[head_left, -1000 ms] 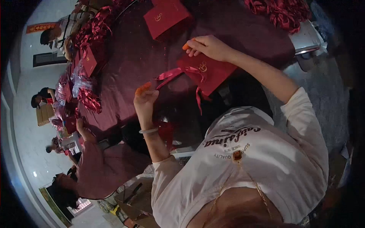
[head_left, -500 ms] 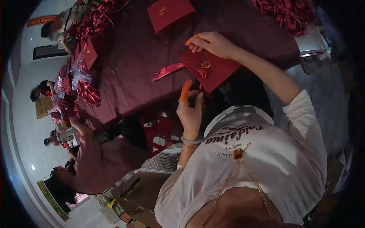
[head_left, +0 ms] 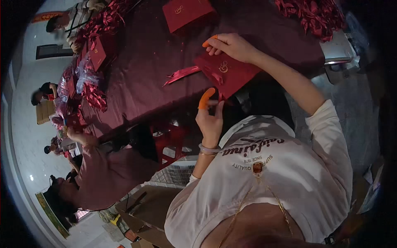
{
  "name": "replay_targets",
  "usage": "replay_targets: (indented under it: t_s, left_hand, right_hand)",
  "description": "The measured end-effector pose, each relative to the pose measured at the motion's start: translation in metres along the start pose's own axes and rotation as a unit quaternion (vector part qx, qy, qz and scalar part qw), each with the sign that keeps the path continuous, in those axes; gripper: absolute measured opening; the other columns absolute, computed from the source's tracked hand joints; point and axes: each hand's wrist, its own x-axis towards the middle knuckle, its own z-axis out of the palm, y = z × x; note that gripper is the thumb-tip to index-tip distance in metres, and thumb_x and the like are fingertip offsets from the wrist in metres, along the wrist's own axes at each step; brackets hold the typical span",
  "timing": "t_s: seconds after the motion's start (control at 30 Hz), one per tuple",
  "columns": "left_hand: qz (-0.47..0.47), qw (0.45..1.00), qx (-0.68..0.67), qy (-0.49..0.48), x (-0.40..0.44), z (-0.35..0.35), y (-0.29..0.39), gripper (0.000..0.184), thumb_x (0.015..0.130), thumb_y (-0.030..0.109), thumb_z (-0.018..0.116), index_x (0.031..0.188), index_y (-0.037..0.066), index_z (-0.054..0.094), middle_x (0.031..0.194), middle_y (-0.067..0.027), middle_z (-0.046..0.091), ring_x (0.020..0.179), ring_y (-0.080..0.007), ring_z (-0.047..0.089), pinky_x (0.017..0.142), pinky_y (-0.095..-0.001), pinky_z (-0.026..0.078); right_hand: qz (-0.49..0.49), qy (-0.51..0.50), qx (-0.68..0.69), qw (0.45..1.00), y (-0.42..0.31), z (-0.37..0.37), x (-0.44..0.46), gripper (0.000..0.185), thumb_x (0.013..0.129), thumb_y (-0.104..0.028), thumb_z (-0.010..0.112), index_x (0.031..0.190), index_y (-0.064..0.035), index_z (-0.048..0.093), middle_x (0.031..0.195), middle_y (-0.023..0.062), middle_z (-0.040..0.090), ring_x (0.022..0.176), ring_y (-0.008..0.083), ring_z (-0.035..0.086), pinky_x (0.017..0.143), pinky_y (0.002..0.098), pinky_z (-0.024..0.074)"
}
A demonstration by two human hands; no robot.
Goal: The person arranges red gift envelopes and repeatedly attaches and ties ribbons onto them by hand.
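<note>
A red paper gift bag [head_left: 242, 78] with a gold logo lies at the table's near edge. My right hand [head_left: 233, 47], an orange cover on one finger, is curled over its far edge and holds it. Just below the bag's near corner is my left hand [head_left: 210, 122], wearing an orange finger cover and a bracelet. Its thumb and a finger close on the end of a red ribbon [head_left: 220, 98] hanging from the bag. Another shiny red ribbon [head_left: 182, 75] trails left across the cloth. The pinching fingertips are partly hidden.
A stack of red bags [head_left: 188, 14] lies at the far side of the dark red tablecloth [head_left: 144, 78]. Ribbon heaps [head_left: 312, 16] sit far right and along the left. Co-workers sit at left, one in a pink top [head_left: 111, 171]. A red stool [head_left: 171, 142] and cardboard box [head_left: 153, 206] stand below.
My left hand has moved slightly up and right to the ribbon by the bag's corner, and its thumb and finger have closed on it. My right hand stays on the bag.
</note>
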Motion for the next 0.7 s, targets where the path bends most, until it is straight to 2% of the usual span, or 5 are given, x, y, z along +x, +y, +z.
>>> replay_targets:
  t_s: [0.03, 0.17, 0.33, 0.47, 0.7]
  left_hand:
    - [0.071, 0.997, 0.030, 0.028, 0.000, 0.001, -0.003, 0.048, 0.073, -0.001, 0.070, 0.117, 0.008, 0.053, 0.070, -0.0037, 0.058, 0.060, -0.0142, 0.055, 0.056, -0.0246, 0.044]
    - [0.020, 0.997, 0.070, 0.003, -0.002, -0.008, -0.007, 0.047, 0.071, 0.003, 0.072, 0.114, 0.006, 0.054, 0.072, -0.0051, 0.060, 0.063, -0.0181, 0.058, 0.059, -0.0281, 0.047]
    - [0.150, 0.975, 0.165, 0.008, 0.000, -0.008, 0.018, 0.065, 0.063, 0.009, 0.076, 0.122, 0.004, 0.049, 0.131, -0.0148, 0.035, 0.122, -0.0365, 0.034, 0.099, -0.0417, 0.032]
    - [0.283, 0.919, 0.261, -0.088, 0.018, 0.005, 0.007, 0.050, 0.071, 0.013, 0.069, 0.118, 0.007, 0.053, 0.130, -0.0105, 0.044, 0.125, -0.0280, 0.036, 0.097, -0.0434, 0.035]
    - [0.370, 0.921, 0.031, 0.117, 0.083, -0.034, 0.050, 0.026, 0.074, 0.007, 0.064, 0.100, 0.009, 0.062, 0.105, -0.0046, 0.063, 0.098, -0.0202, 0.059, 0.089, -0.0342, 0.040]
  right_hand:
    - [0.008, 0.001, -0.005, 1.000, 0.000, 0.000, 0.000, 0.037, 0.095, -0.032, 0.043, 0.105, -0.0010, 0.062, 0.088, 0.0090, 0.066, 0.082, 0.0142, 0.063, 0.074, 0.0268, 0.0487]
    - [0.023, -0.013, -0.001, 1.000, 0.000, -0.001, 0.002, 0.036, 0.095, -0.030, 0.043, 0.106, -0.0001, 0.061, 0.090, 0.0094, 0.065, 0.082, 0.0145, 0.062, 0.074, 0.0263, 0.0488]
    - [0.008, -0.031, 0.031, 0.999, 0.001, -0.003, 0.001, 0.033, 0.095, -0.024, 0.043, 0.109, 0.0015, 0.058, 0.095, 0.0090, 0.063, 0.085, 0.0127, 0.060, 0.076, 0.0248, 0.0483]
    - [-0.026, -0.077, 0.163, 0.983, -0.011, -0.010, -0.008, 0.030, 0.093, -0.019, 0.049, 0.115, 0.0001, 0.055, 0.105, 0.0082, 0.059, 0.092, 0.0131, 0.057, 0.081, 0.0260, 0.0459]
    - [-0.264, -0.071, -0.445, 0.853, -0.138, -0.034, -0.065, 0.035, 0.077, -0.016, 0.065, 0.110, -0.0061, 0.058, 0.107, 0.0106, 0.056, 0.094, 0.0260, 0.057, 0.082, 0.0308, 0.0461]
